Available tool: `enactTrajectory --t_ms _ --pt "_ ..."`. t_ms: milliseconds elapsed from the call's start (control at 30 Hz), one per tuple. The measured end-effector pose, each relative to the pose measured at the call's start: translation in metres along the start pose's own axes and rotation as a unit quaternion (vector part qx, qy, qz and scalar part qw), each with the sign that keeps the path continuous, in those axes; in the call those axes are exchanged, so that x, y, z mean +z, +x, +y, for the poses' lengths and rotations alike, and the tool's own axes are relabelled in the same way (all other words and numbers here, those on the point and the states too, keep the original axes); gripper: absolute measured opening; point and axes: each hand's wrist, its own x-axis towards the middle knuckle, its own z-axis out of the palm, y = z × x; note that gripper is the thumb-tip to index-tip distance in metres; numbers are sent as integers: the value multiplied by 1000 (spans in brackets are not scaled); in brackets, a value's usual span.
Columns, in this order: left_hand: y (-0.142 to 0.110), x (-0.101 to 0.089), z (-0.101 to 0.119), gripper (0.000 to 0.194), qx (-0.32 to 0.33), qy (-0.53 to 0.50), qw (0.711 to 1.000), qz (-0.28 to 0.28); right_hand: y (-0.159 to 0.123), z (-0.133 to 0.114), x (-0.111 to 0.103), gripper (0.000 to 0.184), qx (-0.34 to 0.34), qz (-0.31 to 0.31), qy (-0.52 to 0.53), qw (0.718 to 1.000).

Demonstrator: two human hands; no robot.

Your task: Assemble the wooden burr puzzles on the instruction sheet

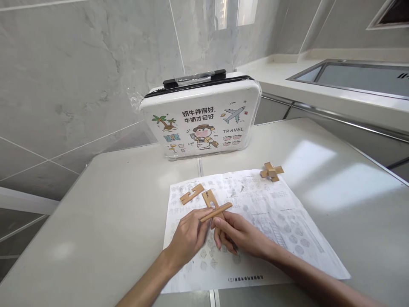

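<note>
Over the printed sheet, a flat wooden puzzle piece (208, 196) marked "3", with a slot in it, is crossed by a narrow wooden puzzle piece (223, 208). My left hand (189, 232) is closed on the left end of the narrow piece, its fingertips by the slotted one. The thumb of my right hand (238, 233) presses near the lower end of the slotted piece, fingers curled beneath. Whether the two pieces are interlocked is hidden by my fingers. Just beyond my left hand, a notched wooden piece (192, 194) lies on the sheet.
The printed paper sheet (255, 264) with diagrams lies on a pale tabletop (128, 204). At its far right corner sits an assembled wooden cross puzzle (272, 172). A white cartoon-printed case (204, 119) in plastic wrap stands behind, before a grey tiled wall.
</note>
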Motion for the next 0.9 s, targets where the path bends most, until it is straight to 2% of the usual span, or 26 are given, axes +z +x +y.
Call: enactTrajectory --t_ms 300,467,533,633,700,900 --pt "2 1 2 30 27 23 999 22 -1 4 1 51 -5 14 17 1000" --pt "10 -12 -1 28 43 30 999 16 -1 3 0 51 -12 24 37 999" --pt "14 -20 -7 35 46 63 996 35 0 3 -2 52 -15 40 47 998" --pt "17 -29 -20 26 -24 155 986 58 1 5 -4 52 -12 64 61 996" --pt "18 -32 -28 21 -84 200 975 48 1 7 -5 52 -10 71 70 995" --pt "12 -31 -45 22 -169 216 961 22 2 7 -5 52 -9 68 62 996"
